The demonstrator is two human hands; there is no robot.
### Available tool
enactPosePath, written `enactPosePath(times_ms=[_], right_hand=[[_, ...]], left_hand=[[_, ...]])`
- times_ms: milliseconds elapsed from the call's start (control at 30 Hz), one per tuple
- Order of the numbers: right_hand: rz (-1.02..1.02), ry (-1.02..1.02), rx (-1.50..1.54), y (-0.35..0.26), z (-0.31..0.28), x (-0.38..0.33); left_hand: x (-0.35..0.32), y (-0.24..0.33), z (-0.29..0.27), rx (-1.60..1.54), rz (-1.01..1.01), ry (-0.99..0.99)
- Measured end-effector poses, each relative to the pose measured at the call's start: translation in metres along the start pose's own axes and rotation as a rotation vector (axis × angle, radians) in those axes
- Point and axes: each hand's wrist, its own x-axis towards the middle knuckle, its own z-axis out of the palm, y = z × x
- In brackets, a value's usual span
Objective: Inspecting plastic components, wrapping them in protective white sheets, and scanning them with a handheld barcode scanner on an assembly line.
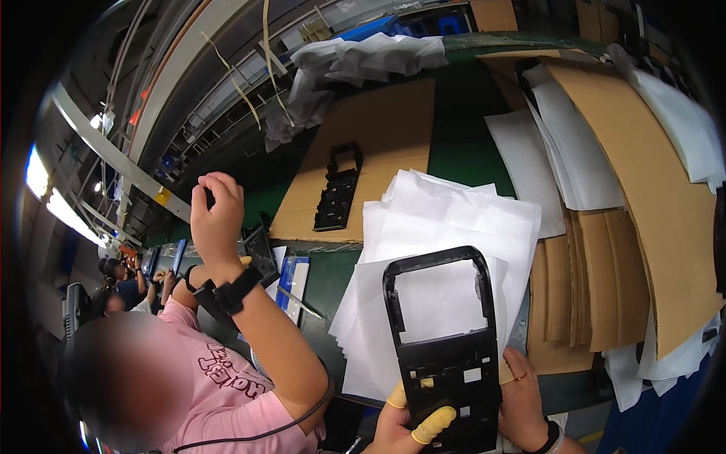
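Brown cardboard sheets [643, 174] at the frame's right have white packing sheets [578, 151] layered among them. At lower centre, a black plastic housing [446, 357], bottom cut off, is pinched between left hand [392, 433] thumb and fingers; the right hand [523, 408] clasps its side, fingertips partly hidden.

Dark, outlined capital lettering [227, 368] stands on the chest of a co-worker's pink, short-sleeved fabric shirt [181, 424]. It runs in stacked lines, the main ones large, with a smaller piece between them, and slants down to the right across the cloth.
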Motion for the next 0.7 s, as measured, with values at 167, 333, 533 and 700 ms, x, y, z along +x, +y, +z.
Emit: enactPosePath(times_ms=[167,333,533,700], right_hand=[[0.204,0.056,0.208,-0.003,0.004,-0.009],[0.045,-0.147,0.156,0.002,-0.001,0.007],[0.027,-0.108,-0.007,-0.005,-0.006,0.004],[-0.03,-0.091,-0.116,-0.003,-0.004,0.004]], left_hand=[[0.002,-0.001,-0.001,-0.016,-0.002,-0.013],[0.002,-0.001,0.0,-0.036,0.02,-0.017],[-0.002,-0.001,0.005,-0.034,0.066,-0.018],[0.001,0.01,-0.001,-0.034,-0.059,-0.007]])
